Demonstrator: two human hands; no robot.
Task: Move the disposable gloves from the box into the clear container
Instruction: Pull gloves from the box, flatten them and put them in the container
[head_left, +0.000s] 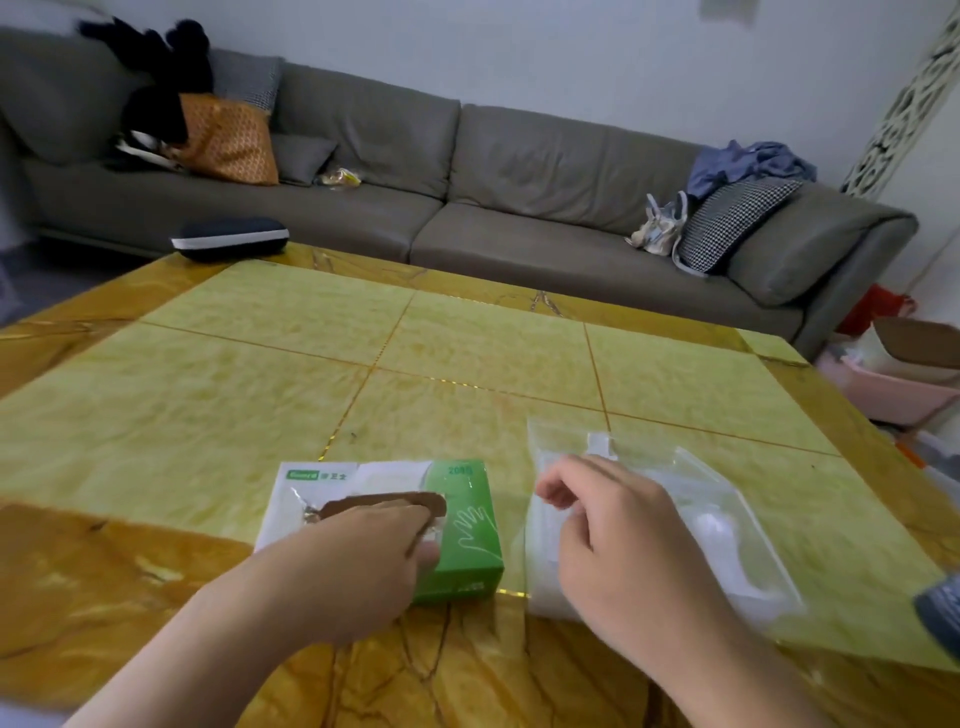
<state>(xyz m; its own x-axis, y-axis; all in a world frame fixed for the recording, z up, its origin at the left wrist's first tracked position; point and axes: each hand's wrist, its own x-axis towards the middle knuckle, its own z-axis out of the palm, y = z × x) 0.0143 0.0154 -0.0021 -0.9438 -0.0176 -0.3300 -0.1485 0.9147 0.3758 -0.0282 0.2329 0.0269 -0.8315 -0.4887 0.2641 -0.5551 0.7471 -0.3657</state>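
My left hand (363, 561) reaches forward, fingers curled downward; my right hand (623, 540) hovers alongside, fingers loosely curled, thumb extended.

Two hands were in view: the left hand (363, 561) at 7 o'clock and the right hand (618, 540) at 5 o'clock. One box (467, 519) sat on one table (260, 405), with one clear container (727, 525) beside it at 4 o'clock. One sofa (519, 176) ran across 12 o'clock, bearing two checked cushions (727, 223) (249, 78) and one orange cushion (228, 140). One dark case (228, 239) lay at 10 o'clock.
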